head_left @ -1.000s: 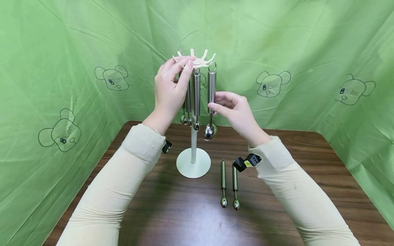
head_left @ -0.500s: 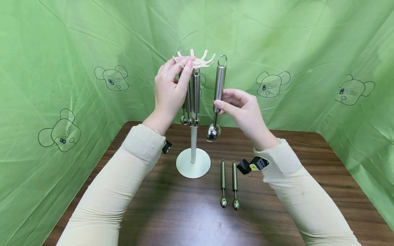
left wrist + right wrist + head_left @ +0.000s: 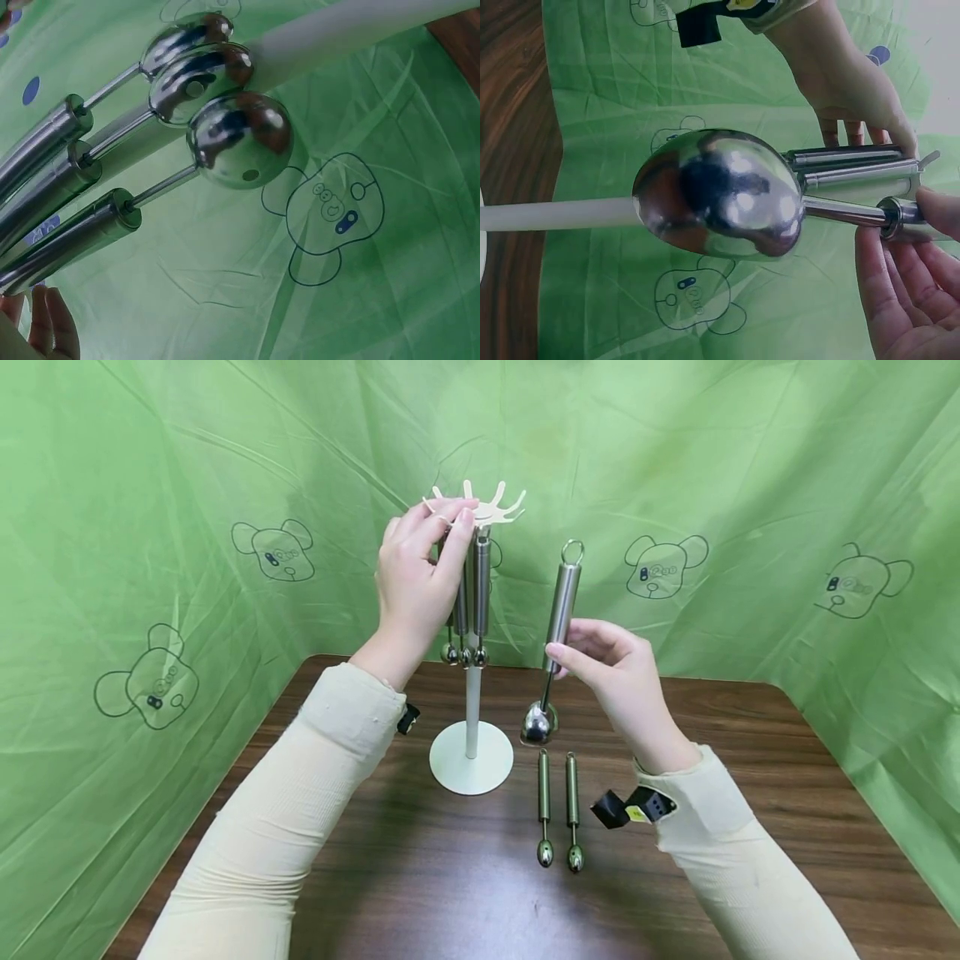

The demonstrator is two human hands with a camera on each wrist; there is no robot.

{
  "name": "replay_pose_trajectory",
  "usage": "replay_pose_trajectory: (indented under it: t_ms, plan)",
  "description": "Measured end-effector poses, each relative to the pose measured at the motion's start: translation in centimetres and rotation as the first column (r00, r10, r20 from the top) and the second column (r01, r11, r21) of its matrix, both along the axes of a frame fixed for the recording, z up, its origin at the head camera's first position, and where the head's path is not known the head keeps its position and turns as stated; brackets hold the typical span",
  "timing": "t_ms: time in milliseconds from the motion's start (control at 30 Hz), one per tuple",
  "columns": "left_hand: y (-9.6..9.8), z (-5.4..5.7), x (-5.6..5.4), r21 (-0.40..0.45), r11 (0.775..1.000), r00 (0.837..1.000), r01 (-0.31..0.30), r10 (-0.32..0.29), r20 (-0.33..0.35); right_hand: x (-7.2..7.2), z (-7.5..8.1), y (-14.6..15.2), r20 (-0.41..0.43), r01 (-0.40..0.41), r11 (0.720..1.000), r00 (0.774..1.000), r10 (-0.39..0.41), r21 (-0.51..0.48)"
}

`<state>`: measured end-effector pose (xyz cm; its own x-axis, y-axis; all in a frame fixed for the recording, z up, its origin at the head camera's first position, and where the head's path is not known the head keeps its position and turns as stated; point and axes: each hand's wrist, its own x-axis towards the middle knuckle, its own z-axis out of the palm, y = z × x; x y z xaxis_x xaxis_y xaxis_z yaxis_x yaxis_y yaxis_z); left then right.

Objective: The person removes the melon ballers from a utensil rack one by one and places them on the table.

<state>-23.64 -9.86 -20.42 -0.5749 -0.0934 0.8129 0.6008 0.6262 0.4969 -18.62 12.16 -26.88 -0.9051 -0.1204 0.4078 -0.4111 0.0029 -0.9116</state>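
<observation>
My right hand point(image 3: 618, 672) pinches the lower handle of a large metal scoop point(image 3: 562, 606), ring end up and slightly tilted, apart from the rack on its right. Its rounded bowl fills the middle of the right wrist view, bowl point(image 3: 720, 195). With thumb and fingers, my left hand point(image 3: 416, 560) grips the pronged top of a white rack point(image 3: 495, 512). Three smaller metal melon ballers hang from the rack, the rightmost melon baller point(image 3: 481, 589) plainest; the left hand partly hides the others. In the left wrist view their round bowls, a near bowl point(image 3: 240, 142) among them, hang beside the pole.
Two melon ballers lie side by side on the wooden table point(image 3: 675, 877), a left melon baller point(image 3: 544, 793) and a right melon baller point(image 3: 573, 797). The rack's round base point(image 3: 471, 772) stands left of them. Green cloth point(image 3: 570, 435) with bear drawings surrounds the table.
My right hand has lifted the large scoop off a right-hand prong of the rack, then moved it right and down. The left hand stays on the rack's top.
</observation>
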Motion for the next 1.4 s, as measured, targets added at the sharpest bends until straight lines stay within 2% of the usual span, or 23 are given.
replay_pose_trajectory:
  t_ms: [433,733,967,1400]
  plan:
    - [0.3,0.3,0.5,-0.044,0.996,0.997,-0.073,0.074,0.035,2.3,-1.3,2.1,0.045,0.050,0.998,0.998,-0.049,-0.023]
    - [0.6,0.5,0.9,-0.069,0.992,0.993,-0.105,0.108,0.044,3.7,-3.1,3.0,0.086,0.083,0.997,0.993,-0.082,-0.008]
    - [0.8,0.4,1.1,-0.085,0.988,0.991,-0.126,0.129,0.031,4.4,-4.1,3.6,0.105,0.127,0.992,0.986,-0.129,0.027]
    - [0.6,0.1,1.2,-0.073,0.986,0.988,-0.152,0.154,0.025,5.1,-5.8,4.1,0.179,0.150,0.987,0.974,-0.139,-0.050]
